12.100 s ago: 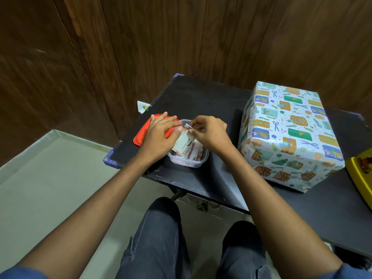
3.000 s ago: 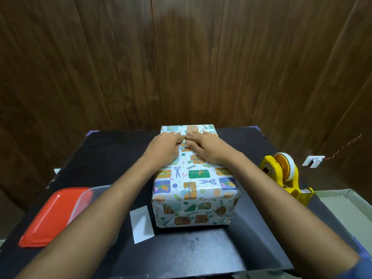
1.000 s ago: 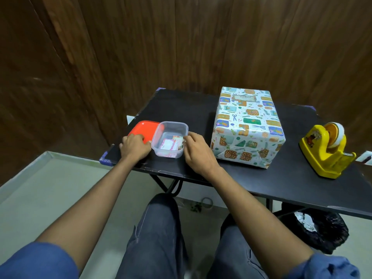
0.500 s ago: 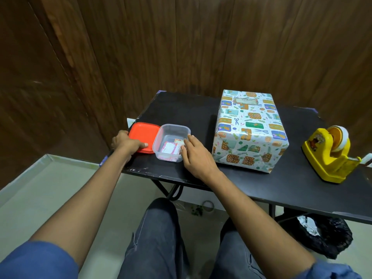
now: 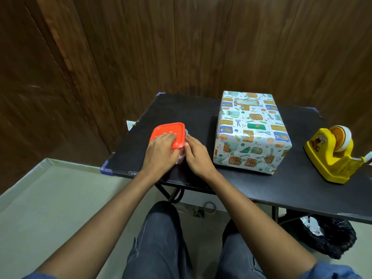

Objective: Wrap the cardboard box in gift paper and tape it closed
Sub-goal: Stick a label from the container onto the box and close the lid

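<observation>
The cardboard box (image 5: 250,130), fully covered in gift paper (image 5: 259,119) printed with scissors, tape and parcel motifs, is set flat on the black table (image 5: 251,186), right of the table's middle. Its long axis is laid from the near edge of the table toward the wood-panelled wall (image 5: 181,47), with a slight lean to the left at the far end. One short end is turned toward the person, and folded triangular flaps can be seen on it. A pale rectangular label (image 5: 246,102) is seen on the top face, near the far end.

To the left of the box, apart from it, a small clear container (image 5: 181,156) is covered by a red lid (image 5: 169,135). The lid is pressed from above by the left hand (image 5: 161,152), its fingers laid flat and fairly straight on it. The container's right side is touched by the right hand (image 5: 196,156), fingers loosely extended toward the lid's edge; whether anything is pinched there cannot be told.

To the right of the box, well apart, a yellow tape dispenser (image 5: 334,158) holding a roll is stood on the table. Below the table on that side, a black bin bag (image 5: 330,236) is seen on the floor. Nearer the camera than the box, the person's knees in dark trousers (image 5: 161,248) are visible.
</observation>
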